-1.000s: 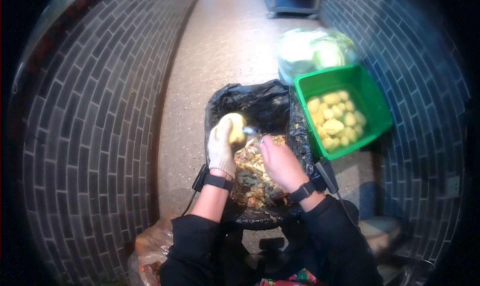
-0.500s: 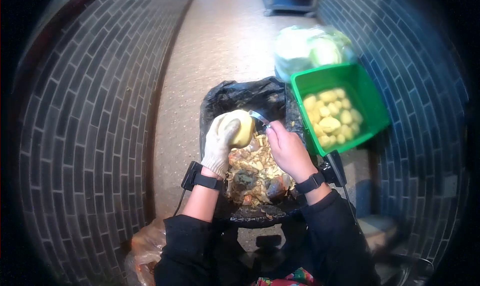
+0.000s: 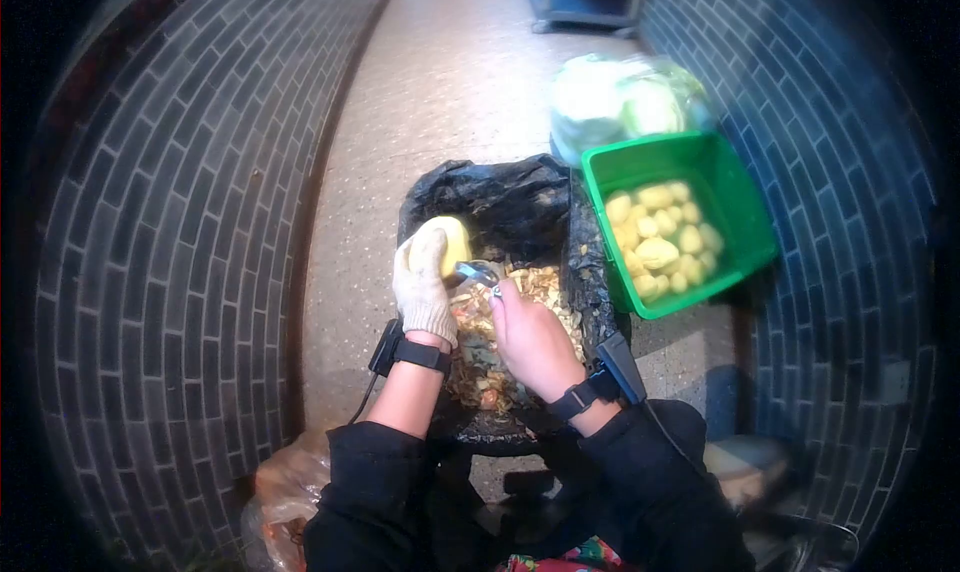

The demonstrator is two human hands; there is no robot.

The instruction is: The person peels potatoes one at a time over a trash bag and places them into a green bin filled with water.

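Note:
My left hand (image 3: 422, 282), in a whitish knit glove, is closed around a peeled yellow potato (image 3: 455, 244) above a bin lined with a black plastic bag (image 3: 500, 197). In my bare right hand (image 3: 535, 337) is a peeler (image 3: 480, 272), its metal head at the lower right side of the potato. Beneath both hands the bin holds a heap of peelings and scraps (image 3: 545, 287). Dark straps with small black boxes circle both wrists.
A green tub (image 3: 735, 187) of peeled potatoes (image 3: 655, 252) stands right of the bin. Behind it sits a clear bag of pale green vegetables (image 3: 625, 102). Brick walls (image 3: 170, 232) rise on both sides. A wheeled cart (image 3: 583, 0) stands far ahead, a plastic bag (image 3: 292, 487) lower left.
My right hand and the peeler have moved left and down. My left hand has shifted left with the potato, turning it slightly.

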